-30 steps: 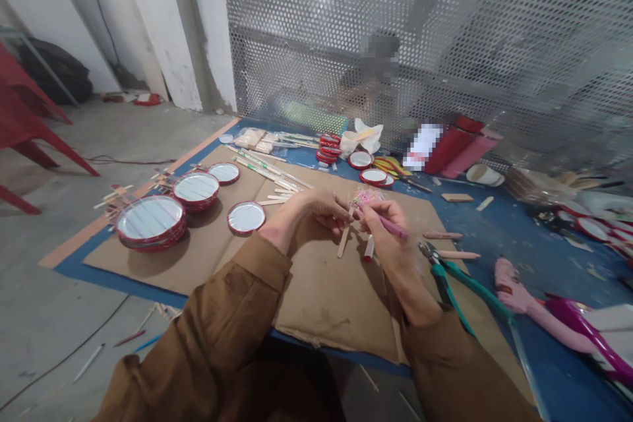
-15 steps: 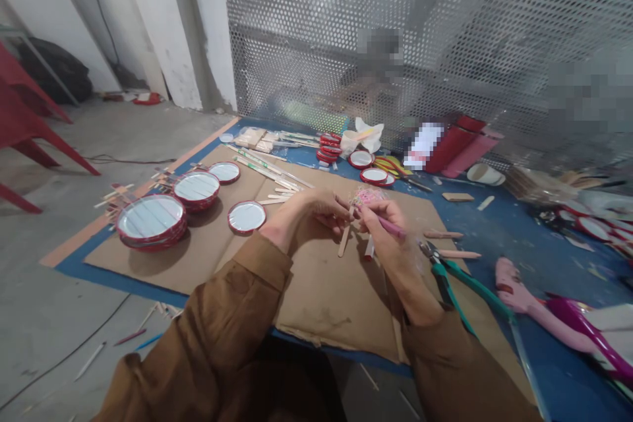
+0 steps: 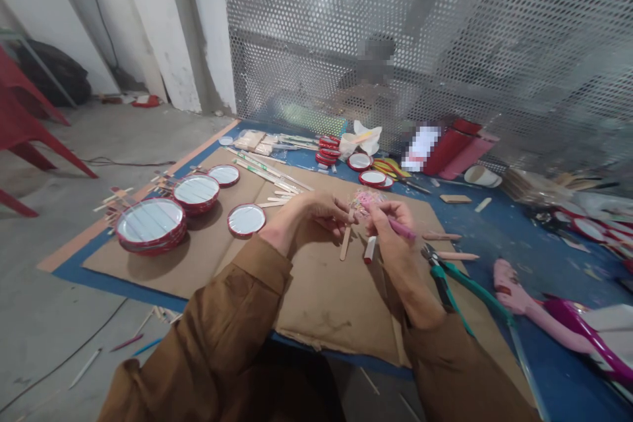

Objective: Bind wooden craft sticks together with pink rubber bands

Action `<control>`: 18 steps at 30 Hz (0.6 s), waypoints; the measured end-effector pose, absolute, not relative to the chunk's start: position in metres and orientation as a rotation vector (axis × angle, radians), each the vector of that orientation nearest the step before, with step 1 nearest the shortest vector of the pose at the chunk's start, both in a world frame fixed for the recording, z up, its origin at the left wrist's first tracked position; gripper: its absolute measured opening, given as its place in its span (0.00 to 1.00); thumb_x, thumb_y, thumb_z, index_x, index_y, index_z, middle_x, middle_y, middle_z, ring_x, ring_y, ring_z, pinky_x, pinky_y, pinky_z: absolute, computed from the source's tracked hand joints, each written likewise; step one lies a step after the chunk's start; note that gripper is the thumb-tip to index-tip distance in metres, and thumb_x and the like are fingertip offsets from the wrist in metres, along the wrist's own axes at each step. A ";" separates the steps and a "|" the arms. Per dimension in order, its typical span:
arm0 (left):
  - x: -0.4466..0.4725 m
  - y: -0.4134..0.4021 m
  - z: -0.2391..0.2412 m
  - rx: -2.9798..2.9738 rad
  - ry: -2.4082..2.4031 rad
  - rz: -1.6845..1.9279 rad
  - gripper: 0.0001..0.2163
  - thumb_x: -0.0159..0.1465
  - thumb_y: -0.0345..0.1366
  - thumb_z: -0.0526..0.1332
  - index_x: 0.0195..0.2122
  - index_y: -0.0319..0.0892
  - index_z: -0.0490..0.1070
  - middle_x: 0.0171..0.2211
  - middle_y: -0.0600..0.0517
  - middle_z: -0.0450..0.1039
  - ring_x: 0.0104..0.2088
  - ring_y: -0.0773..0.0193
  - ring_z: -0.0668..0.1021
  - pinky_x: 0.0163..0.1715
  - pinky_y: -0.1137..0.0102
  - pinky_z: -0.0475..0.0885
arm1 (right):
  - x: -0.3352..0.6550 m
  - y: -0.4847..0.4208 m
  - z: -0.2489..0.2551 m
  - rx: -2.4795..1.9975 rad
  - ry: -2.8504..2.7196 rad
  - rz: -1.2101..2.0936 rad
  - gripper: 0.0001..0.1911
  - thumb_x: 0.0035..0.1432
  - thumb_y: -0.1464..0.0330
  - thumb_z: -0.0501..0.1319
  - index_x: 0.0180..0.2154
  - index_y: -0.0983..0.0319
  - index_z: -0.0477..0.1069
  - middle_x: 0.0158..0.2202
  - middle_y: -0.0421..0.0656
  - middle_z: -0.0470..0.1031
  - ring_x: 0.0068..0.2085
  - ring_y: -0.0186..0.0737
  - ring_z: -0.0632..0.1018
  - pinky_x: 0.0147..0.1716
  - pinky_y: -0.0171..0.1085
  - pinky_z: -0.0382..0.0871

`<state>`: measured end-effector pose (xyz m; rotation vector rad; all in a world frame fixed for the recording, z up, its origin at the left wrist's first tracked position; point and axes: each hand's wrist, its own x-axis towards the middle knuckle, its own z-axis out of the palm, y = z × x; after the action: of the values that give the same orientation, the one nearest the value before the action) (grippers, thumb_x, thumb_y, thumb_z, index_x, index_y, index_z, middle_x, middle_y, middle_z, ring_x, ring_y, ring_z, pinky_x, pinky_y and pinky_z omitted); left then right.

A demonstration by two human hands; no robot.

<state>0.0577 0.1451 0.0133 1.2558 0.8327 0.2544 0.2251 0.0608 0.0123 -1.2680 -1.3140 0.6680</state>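
My left hand [image 3: 316,212] pinches the top of a flat wooden stick [image 3: 345,242] that hangs down over the brown cardboard sheet [image 3: 316,290]. My right hand [image 3: 390,227] is closed round a pink pen-like tool [image 3: 401,229], its tip at the stick's top end. A small pile of pink rubber bands [image 3: 364,198] lies just behind both hands. A short red-and-white piece [image 3: 368,249] rests on the cardboard under my right hand.
Red-rimmed round mirrors [image 3: 151,223] sit in stacks at the left, one single mirror [image 3: 246,219] nearer. Green-handled pliers [image 3: 440,273] lie at my right wrist. More sticks [image 3: 262,168], a pink glue gun [image 3: 524,300] and red tubes [image 3: 457,142] lie on the blue mat. Perforated metal screen behind.
Almost nothing has moved. My right hand shifted slightly right and up with the pink tool; my left hand keeps its pinch on the stick.
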 end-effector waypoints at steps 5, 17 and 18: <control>0.058 0.145 0.011 1.216 0.775 0.307 0.04 0.64 0.31 0.67 0.35 0.40 0.71 0.25 0.55 0.78 0.21 0.70 0.79 0.31 0.74 0.76 | 0.231 0.066 0.011 -1.219 -1.128 0.786 0.19 0.52 0.54 0.72 0.37 0.58 0.71 0.23 0.35 0.74 0.23 0.34 0.75 0.22 0.32 0.66; 0.056 0.149 0.002 1.125 0.730 0.341 0.10 0.58 0.29 0.73 0.35 0.37 0.72 0.30 0.50 0.80 0.24 0.68 0.81 0.35 0.70 0.78 | 0.234 0.062 0.001 -1.268 -1.418 0.532 0.16 0.62 0.50 0.64 0.38 0.56 0.75 0.29 0.39 0.78 0.29 0.39 0.76 0.28 0.37 0.69; 0.057 0.149 0.004 1.125 0.751 0.337 0.09 0.59 0.29 0.73 0.34 0.36 0.72 0.30 0.50 0.81 0.24 0.68 0.81 0.35 0.70 0.78 | 0.235 0.061 0.000 -1.275 -1.462 0.500 0.16 0.63 0.51 0.64 0.37 0.56 0.74 0.29 0.40 0.78 0.30 0.40 0.77 0.29 0.37 0.70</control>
<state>0.0566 0.1493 0.0038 1.1250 0.7509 0.3373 0.2354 0.0615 -0.0002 -1.2750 -1.4621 0.5001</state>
